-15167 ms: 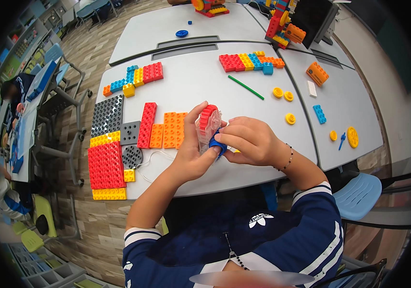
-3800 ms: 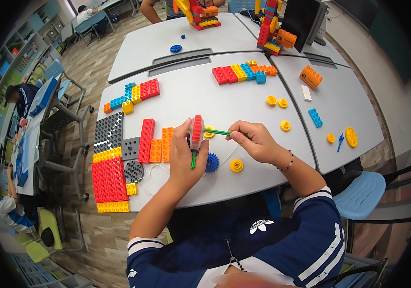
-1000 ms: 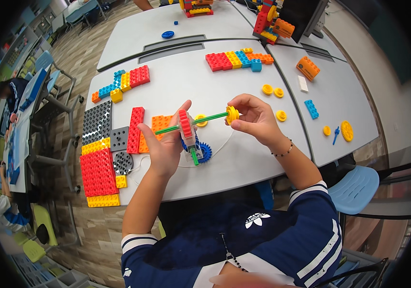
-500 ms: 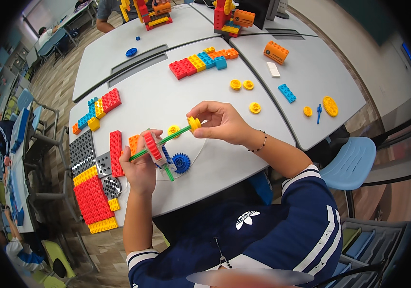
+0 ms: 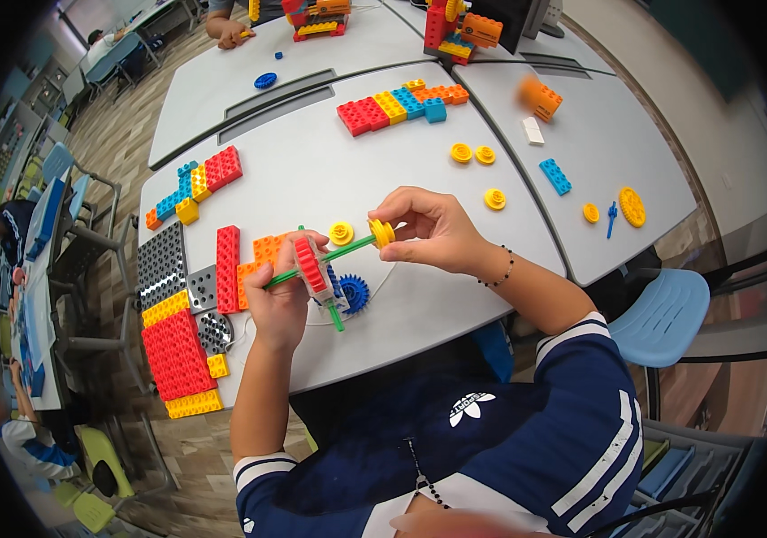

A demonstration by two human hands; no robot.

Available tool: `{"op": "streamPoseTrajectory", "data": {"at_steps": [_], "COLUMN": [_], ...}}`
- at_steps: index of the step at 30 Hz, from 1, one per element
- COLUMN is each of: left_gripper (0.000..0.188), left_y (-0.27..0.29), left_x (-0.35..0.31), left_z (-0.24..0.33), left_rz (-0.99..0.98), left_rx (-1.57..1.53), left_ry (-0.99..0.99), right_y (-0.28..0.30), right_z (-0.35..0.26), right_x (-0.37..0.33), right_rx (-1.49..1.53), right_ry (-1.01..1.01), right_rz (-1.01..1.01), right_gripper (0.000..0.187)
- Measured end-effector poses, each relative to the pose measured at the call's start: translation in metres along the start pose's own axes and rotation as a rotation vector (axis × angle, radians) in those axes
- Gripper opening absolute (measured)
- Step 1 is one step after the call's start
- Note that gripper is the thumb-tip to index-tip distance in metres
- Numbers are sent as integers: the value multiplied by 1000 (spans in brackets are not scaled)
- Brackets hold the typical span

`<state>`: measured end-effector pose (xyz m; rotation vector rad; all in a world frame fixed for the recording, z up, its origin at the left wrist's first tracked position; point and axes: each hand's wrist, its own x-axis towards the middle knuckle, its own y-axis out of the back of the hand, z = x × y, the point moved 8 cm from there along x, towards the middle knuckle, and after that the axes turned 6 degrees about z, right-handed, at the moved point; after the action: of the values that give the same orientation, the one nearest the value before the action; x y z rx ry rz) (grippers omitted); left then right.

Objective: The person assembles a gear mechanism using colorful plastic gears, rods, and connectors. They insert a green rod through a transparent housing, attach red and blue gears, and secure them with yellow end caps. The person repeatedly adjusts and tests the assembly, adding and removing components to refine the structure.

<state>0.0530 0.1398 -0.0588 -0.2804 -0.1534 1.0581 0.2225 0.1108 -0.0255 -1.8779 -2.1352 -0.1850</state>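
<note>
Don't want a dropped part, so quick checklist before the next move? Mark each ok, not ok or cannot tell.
1. Left hand supporting the red gear unit: ok, held.
2. Right hand on the yellow wheel: ok, pinched at the green axle's end.
3. Green axle showing on both sides of the red gear unit: ok.
4. Yellow wheel fully seated: cannot tell, seating isn't visible.
5. Blue gear separate from the red gear unit: cannot tell, they overlap in this view.
6. View of the left fingertips: not ok, partly hidden behind the red gear unit.
</note>
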Motion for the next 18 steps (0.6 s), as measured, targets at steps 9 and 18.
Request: {"op": "streamPoseTrajectory", "data": {"at_steps": [9,18], "left_gripper": [65,62], "left_y": [-7,-26], "left_x": [-1,-7], "left_z": [-5,-21], "left_rz": [-63,-172], "left_rx": [22,14], "left_ry": [40,108], "right_y": [-4,-19], "right_z": [-2,-1], "right_x": [-4,-13], "right_rx": [-56,-135], "right_ry": [30,103], "right_rz": [-29,-94], "right_gripper": [30,32]}}
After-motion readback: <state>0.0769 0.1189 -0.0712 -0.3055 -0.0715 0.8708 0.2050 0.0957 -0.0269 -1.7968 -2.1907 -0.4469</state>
